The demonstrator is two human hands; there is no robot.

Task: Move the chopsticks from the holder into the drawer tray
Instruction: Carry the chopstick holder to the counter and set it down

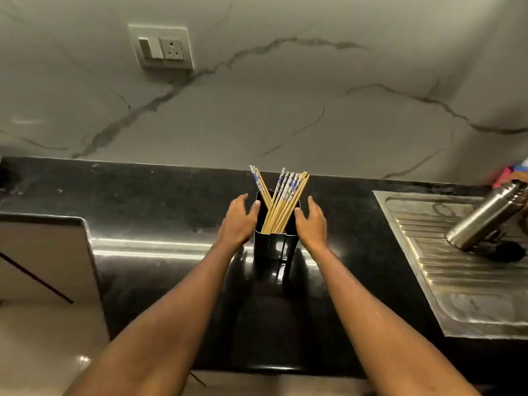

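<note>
A black rectangular holder (pixel 274 247) stands upright on the black countertop (pixel 160 195). Several wooden chopsticks (pixel 281 202) with blue-and-white patterned tops stick out of it, most leaning right and a few leaning left. My left hand (pixel 238 221) is at the holder's left side with its thumb on the rim and fingers spread. My right hand (pixel 311 221) is at the holder's right side, fingers apart, thumb touching the rim. Neither hand holds a chopstick. No drawer or tray is in view.
A steel sink drainboard (pixel 457 281) lies at the right with a steel bottle (pixel 485 215) tilted on it. A marble wall with a socket plate (pixel 163 47) rises behind. The counter steps down to a lower pale surface (pixel 43 252) at the left.
</note>
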